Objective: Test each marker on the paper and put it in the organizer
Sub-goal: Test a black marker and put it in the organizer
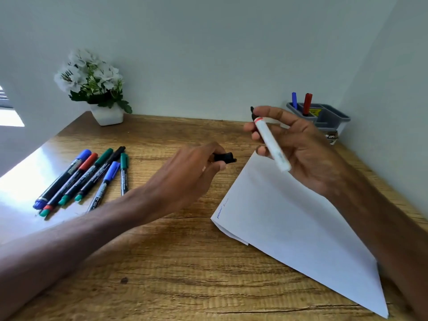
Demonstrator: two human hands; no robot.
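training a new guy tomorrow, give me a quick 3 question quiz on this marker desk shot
1. True or false: the white marker in the right hand has its cap on.
2. What does the left hand hold? a) a black cap b) a pair of scissors c) an eraser
3. How many markers stand in the organizer?

Key
1. False: its dark tip is bare.
2. a
3. Two: a blue marker and a red marker.
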